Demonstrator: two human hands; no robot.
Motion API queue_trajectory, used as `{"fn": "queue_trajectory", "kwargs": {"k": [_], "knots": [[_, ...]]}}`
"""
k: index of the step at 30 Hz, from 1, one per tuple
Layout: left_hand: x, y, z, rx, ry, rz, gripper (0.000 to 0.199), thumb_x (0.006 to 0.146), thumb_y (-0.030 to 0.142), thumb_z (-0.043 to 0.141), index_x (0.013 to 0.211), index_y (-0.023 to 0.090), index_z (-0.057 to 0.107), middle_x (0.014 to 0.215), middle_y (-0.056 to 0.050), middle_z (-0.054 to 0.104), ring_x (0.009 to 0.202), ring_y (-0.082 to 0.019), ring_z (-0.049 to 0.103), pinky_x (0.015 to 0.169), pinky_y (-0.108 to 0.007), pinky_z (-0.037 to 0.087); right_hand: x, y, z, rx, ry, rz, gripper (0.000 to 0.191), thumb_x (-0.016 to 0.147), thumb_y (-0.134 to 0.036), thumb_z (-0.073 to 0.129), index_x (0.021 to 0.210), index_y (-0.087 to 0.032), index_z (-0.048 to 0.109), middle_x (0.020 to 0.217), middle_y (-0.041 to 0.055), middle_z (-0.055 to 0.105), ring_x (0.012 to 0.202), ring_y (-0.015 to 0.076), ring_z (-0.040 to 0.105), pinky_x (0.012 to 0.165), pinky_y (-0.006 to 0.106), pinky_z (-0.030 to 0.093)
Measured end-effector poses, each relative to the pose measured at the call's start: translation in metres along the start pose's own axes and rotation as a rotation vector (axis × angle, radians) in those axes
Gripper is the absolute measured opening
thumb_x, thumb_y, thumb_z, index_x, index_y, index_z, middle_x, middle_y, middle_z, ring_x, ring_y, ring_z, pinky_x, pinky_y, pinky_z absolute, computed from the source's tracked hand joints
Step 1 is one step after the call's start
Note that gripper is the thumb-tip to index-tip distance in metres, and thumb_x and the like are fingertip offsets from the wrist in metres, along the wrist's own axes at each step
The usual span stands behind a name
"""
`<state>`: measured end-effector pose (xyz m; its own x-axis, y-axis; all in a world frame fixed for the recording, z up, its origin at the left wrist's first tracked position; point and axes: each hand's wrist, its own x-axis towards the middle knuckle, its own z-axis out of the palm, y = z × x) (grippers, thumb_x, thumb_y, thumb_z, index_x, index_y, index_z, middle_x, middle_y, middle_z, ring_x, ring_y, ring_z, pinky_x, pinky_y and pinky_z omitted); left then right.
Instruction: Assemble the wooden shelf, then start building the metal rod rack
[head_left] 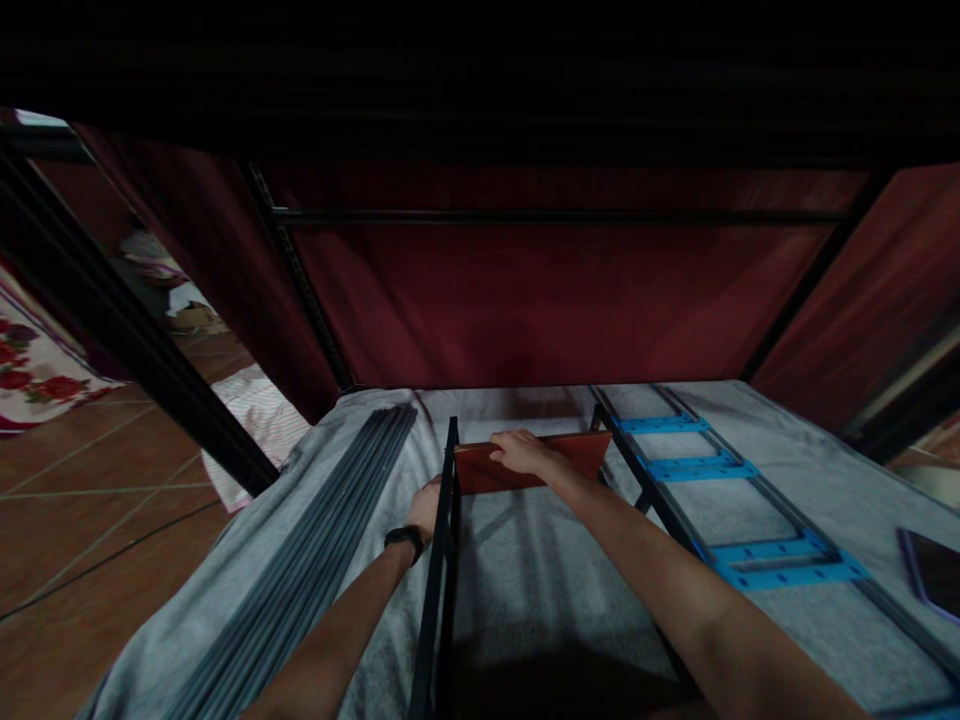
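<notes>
A black metal frame (433, 600) stands on the grey cloth (555, 570), with a reddish-brown board (480, 476) across its far end. My left hand (424, 508), a black band on its wrist, is at the outer side of the frame's left bar. Its fingertips are hidden, but it appears to grip the bar. Reaching over from the right, my right hand (517, 450) has its fingers curled over the upper edge of the board. My right forearm covers part of the frame's right side.
Several thin grey rods (330, 540) lie bundled on the left. Bright blue brackets (780, 562) join dark rails on the right, near a phone (934, 570). Dark red curtain panels (525, 300) and black posts (112, 330) enclose the cloth surface. A cable (127, 545) crosses the tiled floor.
</notes>
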<state>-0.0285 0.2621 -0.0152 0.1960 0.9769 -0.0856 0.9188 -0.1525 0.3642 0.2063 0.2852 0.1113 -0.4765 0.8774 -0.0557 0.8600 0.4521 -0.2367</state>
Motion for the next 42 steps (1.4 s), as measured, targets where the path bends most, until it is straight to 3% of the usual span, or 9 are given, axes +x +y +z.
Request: {"fn": "queue_trajectory", "kwargs": {"k": [10,17,25,31,38,42], "knots": [[0.002,0.003,-0.004,0.007,-0.001,-0.013,0.028,0.092,0.020,0.040,0.100,0.021,0.067,0.108,-0.011,0.072,0.104,-0.028,0.067,0.088,-0.034,0.046,0.000,0.002,0.000,0.007,-0.004,-0.005,0.029,0.096,-0.037,0.050,0.113,-0.021,0.066,0.118,0.0090,0.070,0.110,0.0209,0.063,0.087,0.029,0.041],[-0.001,0.003,-0.009,-0.005,-0.033,0.000,0.029,0.089,0.016,0.045,0.108,0.018,0.066,0.113,-0.011,0.070,0.105,-0.025,0.066,0.089,-0.031,0.047,0.001,0.002,0.000,0.002,-0.014,0.007,0.027,0.096,-0.036,0.050,0.113,-0.021,0.067,0.117,0.0082,0.071,0.109,0.0200,0.064,0.087,0.028,0.041],[0.003,0.005,-0.012,0.021,-0.042,0.007,0.026,0.092,0.018,0.042,0.096,0.017,0.068,0.110,-0.015,0.070,0.103,-0.027,0.066,0.089,-0.034,0.046,0.004,0.003,0.003,0.005,-0.011,0.026,0.029,0.095,-0.037,0.051,0.114,-0.021,0.067,0.119,0.0087,0.071,0.112,0.0204,0.063,0.089,0.028,0.041],[-0.004,0.005,-0.009,0.020,-0.023,0.050,0.029,0.093,0.018,0.041,0.105,0.018,0.067,0.116,-0.013,0.068,0.109,-0.025,0.063,0.092,-0.032,0.046,0.005,0.004,0.004,0.010,-0.010,0.024,0.030,0.095,-0.038,0.051,0.115,-0.022,0.067,0.119,0.0084,0.070,0.112,0.0206,0.063,0.089,0.028,0.041],[-0.002,0.003,-0.012,0.027,-0.038,0.052,0.027,0.094,0.022,0.042,0.095,0.016,0.068,0.104,-0.014,0.070,0.104,-0.025,0.065,0.090,-0.033,0.046,0.004,0.004,0.005,0.015,-0.008,0.026,0.030,0.095,-0.038,0.050,0.115,-0.022,0.067,0.118,0.0086,0.070,0.112,0.0213,0.063,0.090,0.029,0.041],[0.000,0.006,-0.013,0.035,-0.040,0.052,0.027,0.094,0.021,0.041,0.101,0.014,0.066,0.104,-0.015,0.070,0.101,-0.026,0.066,0.088,-0.034,0.047,0.005,0.004,0.005,0.017,-0.003,0.029,0.031,0.095,-0.037,0.050,0.115,-0.022,0.066,0.119,0.0085,0.070,0.113,0.0217,0.062,0.091,0.030,0.041]]}}
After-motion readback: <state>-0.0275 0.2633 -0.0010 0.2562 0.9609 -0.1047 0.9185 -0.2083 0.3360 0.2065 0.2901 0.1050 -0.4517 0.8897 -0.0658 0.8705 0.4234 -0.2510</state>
